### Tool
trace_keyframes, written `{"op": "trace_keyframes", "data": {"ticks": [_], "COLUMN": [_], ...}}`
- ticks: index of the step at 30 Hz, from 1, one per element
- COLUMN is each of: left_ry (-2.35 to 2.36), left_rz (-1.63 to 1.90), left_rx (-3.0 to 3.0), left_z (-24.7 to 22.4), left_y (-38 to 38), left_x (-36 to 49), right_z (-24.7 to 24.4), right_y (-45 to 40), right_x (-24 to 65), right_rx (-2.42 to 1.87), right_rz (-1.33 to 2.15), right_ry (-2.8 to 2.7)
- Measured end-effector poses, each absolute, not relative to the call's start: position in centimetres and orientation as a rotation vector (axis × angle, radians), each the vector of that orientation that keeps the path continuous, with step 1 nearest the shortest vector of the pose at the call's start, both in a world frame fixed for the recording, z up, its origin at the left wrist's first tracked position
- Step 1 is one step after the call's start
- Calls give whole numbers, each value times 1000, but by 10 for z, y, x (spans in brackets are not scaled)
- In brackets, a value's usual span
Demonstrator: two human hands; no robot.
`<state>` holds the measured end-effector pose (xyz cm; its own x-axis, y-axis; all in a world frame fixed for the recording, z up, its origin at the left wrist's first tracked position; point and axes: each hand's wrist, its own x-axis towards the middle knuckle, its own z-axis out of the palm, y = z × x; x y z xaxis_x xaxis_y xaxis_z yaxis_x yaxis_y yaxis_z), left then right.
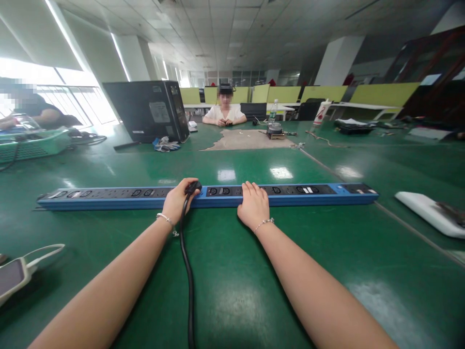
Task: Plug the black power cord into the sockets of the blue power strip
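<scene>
A long blue power strip (218,200) with black socket panels lies across the green table. Near its middle, my left hand (178,198) is closed on a black plug (193,187), held at the strip's top face; whether the plug sits in a socket cannot be made out. From the plug a thick black cable (188,271) runs down toward the near edge of the view. My right hand (254,204) rests on the strip right of the middle, palm down, fingers flat over its top and holding nothing.
The green table (225,300) holds a phone (14,278) at near left and a white object (428,211) at right. Farther back are a black computer case (148,111), gloves (166,144), a green basket (34,145) and a bottle (273,111). Two people sit beyond.
</scene>
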<state>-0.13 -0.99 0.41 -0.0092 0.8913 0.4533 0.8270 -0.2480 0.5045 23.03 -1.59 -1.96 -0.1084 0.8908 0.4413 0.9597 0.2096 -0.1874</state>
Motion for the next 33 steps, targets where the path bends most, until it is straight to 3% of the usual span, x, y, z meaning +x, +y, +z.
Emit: {"op": "trace_keyframes", "data": {"ticks": [24, 33], "left_ry": [1987, 1889], "left_rz": [805, 852], "left_rx": [2391, 2472], "left_z": [6, 0], "left_y": [-10, -12], "left_x": [1, -1], "right_z": [-20, -8], "right_y": [-16, -32], "right_x": [231, 182], "right_rx": [-1690, -1179], "right_rz": [-186, -26], "right_ry": [-2027, -2174]}}
